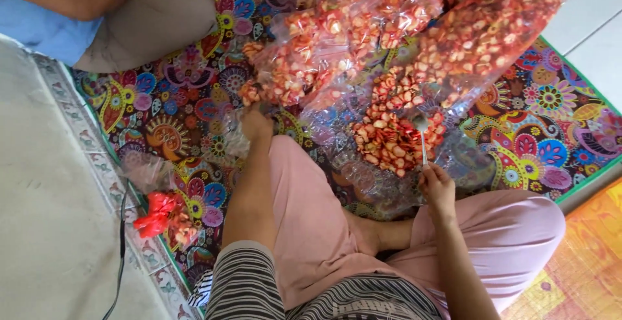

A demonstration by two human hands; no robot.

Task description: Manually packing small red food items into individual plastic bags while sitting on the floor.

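Closest beneath the camera, my striped sleeves and pink trousers are filling the lower middle of the frame. From there my right hand (438, 187), right of centre, is closing its fingers around the end of a slim white plastic spoon (423, 140). That spoon's long axis is running straight up the frame, its bowl resting in the heap of orange-red chips on crinkled clear plastic (392, 140) just above. My left hand (256, 125), left of centre, is pinching a small clear plastic bag (236, 140). Farther up, large clear bags packed with chips (486, 31) are lying across the colourful patterned mat (551, 119). Another person's knee is sitting at upper left.
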